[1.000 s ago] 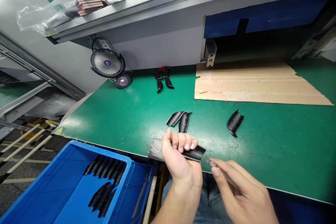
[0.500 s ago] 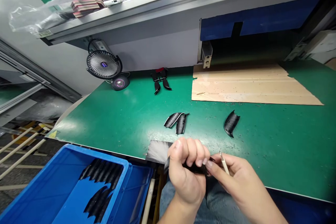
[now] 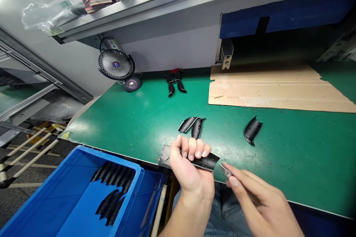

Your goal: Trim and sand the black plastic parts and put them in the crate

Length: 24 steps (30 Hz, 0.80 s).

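In the nearest part, the right hand is closed on a small knife, its thumb and forefinger pinched close to the blade. The left hand, apart from the right one, has its fingers curled firmly around a black curved piece, which is held above the near edge of the green table. The blade tip is just beside the right end of this piece; if they touch, I cannot tell. By the left hand, a grey sheet lies at the table edge, partly hidden. To the left stands a blue bin, with more black pieces inside, laid in rows. Beyond the left hand, two similar pieces lie touching on the table, and a single piece lies well apart, to the right. Farther away there is a flat cardboard, a black object with a red part, and a round fan. Above them runs a metal shelf, carrying stacked pads.
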Each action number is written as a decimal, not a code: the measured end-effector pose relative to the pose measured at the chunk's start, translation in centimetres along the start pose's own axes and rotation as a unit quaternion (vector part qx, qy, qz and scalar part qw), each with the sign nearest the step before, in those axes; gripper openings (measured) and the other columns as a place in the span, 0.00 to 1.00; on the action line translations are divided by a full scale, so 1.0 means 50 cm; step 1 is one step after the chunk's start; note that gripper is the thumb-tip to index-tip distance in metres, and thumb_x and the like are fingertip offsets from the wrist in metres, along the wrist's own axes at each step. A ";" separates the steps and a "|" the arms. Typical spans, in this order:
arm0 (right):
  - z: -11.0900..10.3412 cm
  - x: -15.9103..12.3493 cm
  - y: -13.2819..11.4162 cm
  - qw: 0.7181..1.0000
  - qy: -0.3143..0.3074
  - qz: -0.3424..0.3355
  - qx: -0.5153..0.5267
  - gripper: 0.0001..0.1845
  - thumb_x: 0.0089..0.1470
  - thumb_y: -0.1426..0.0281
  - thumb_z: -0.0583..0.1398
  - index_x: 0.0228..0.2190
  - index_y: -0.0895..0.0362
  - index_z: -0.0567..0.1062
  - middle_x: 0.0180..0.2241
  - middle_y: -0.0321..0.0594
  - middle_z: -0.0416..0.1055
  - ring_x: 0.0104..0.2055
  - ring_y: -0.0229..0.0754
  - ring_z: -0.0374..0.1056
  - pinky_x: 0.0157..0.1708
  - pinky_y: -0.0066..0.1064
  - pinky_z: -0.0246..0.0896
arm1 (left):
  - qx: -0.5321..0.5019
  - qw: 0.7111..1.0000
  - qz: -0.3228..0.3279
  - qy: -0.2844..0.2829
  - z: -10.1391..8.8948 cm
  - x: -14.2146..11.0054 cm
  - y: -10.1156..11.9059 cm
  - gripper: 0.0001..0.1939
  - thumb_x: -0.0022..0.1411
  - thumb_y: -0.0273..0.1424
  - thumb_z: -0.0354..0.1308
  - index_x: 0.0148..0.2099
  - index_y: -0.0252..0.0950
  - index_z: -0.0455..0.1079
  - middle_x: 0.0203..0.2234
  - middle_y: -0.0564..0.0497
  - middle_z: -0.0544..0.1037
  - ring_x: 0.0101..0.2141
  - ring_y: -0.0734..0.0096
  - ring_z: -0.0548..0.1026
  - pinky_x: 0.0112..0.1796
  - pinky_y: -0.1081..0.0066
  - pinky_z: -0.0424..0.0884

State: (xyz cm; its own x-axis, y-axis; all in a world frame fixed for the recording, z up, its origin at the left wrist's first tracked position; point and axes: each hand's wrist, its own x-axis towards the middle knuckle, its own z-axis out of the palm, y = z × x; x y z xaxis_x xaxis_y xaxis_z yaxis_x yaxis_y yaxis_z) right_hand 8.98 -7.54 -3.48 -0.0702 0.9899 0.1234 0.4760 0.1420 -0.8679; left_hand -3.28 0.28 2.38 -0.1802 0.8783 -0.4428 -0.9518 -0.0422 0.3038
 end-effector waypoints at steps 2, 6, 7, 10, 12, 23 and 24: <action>0.002 0.002 -0.002 1.000 -0.011 0.009 0.012 0.18 0.62 0.64 0.54 0.52 0.51 0.71 0.38 0.38 0.74 0.36 0.38 0.73 0.36 0.20 0.69 | 0.006 1.000 -0.002 0.005 0.001 -0.002 -0.001 0.23 0.56 0.32 0.56 0.21 0.38 0.42 0.15 0.60 0.41 0.16 0.79 0.47 0.19 0.75 0.50; 0.003 -0.001 -0.001 1.000 0.001 0.004 0.005 0.17 0.62 0.64 0.54 0.51 0.51 0.73 0.38 0.37 0.75 0.36 0.36 0.73 0.36 0.19 0.68 | 0.023 1.000 0.013 0.001 0.002 -0.007 -0.003 0.23 0.57 0.32 0.55 0.21 0.38 0.41 0.15 0.60 0.42 0.16 0.79 0.46 0.19 0.74 0.49; 0.004 -0.002 -0.001 1.000 0.010 -0.001 -0.003 0.16 0.61 0.64 0.55 0.50 0.51 0.73 0.38 0.37 0.75 0.36 0.35 0.73 0.35 0.18 0.67 | 0.028 0.999 0.017 -0.001 0.001 -0.009 -0.005 0.23 0.57 0.32 0.55 0.21 0.38 0.41 0.15 0.60 0.42 0.16 0.78 0.46 0.19 0.74 0.49; 0.004 -0.003 -0.002 0.999 0.035 -0.015 -0.035 0.14 0.61 0.65 0.55 0.48 0.50 0.74 0.35 0.34 0.75 0.32 0.32 0.72 0.31 0.16 0.66 | 0.039 0.999 0.027 -0.004 -0.001 -0.013 -0.008 0.24 0.57 0.33 0.54 0.21 0.38 0.41 0.15 0.60 0.42 0.17 0.78 0.46 0.20 0.73 0.50; 0.006 -0.003 -0.001 0.996 0.054 -0.024 -0.060 0.14 0.61 0.65 0.55 0.47 0.50 0.74 0.34 0.33 0.75 0.30 0.32 0.72 0.29 0.16 0.66 | 0.043 0.999 0.031 -0.004 -0.001 -0.015 -0.009 0.24 0.58 0.32 0.54 0.20 0.38 0.41 0.15 0.59 0.42 0.17 0.78 0.46 0.20 0.73 0.50; 0.029 0.003 0.000 0.974 0.222 -0.034 -0.022 0.10 0.53 0.66 0.63 0.38 0.55 0.75 0.29 0.37 0.74 0.27 0.38 0.71 0.25 0.22 0.66 | 0.028 1.000 -0.003 0.003 0.002 -0.017 -0.009 0.22 0.58 0.31 0.53 0.20 0.38 0.43 0.15 0.60 0.42 0.16 0.79 0.48 0.19 0.75 0.51; 0.029 0.010 -0.005 0.980 0.198 0.017 0.005 0.10 0.53 0.63 0.63 0.36 0.55 0.75 0.26 0.36 0.73 0.24 0.37 0.70 0.22 0.22 0.64 | 0.033 0.999 -0.011 -0.002 0.001 -0.020 -0.013 0.22 0.58 0.31 0.53 0.20 0.38 0.43 0.14 0.60 0.42 0.16 0.79 0.48 0.19 0.75 0.51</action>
State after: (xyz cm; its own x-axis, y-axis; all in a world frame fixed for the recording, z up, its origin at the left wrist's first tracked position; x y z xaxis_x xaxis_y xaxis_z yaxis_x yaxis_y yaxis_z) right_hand 7.56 -7.11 -3.87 0.2925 0.9172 0.2705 0.4642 0.1110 -0.8787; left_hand -2.48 -0.55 2.67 -0.1585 0.8806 -0.4466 -0.9372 0.0081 0.3486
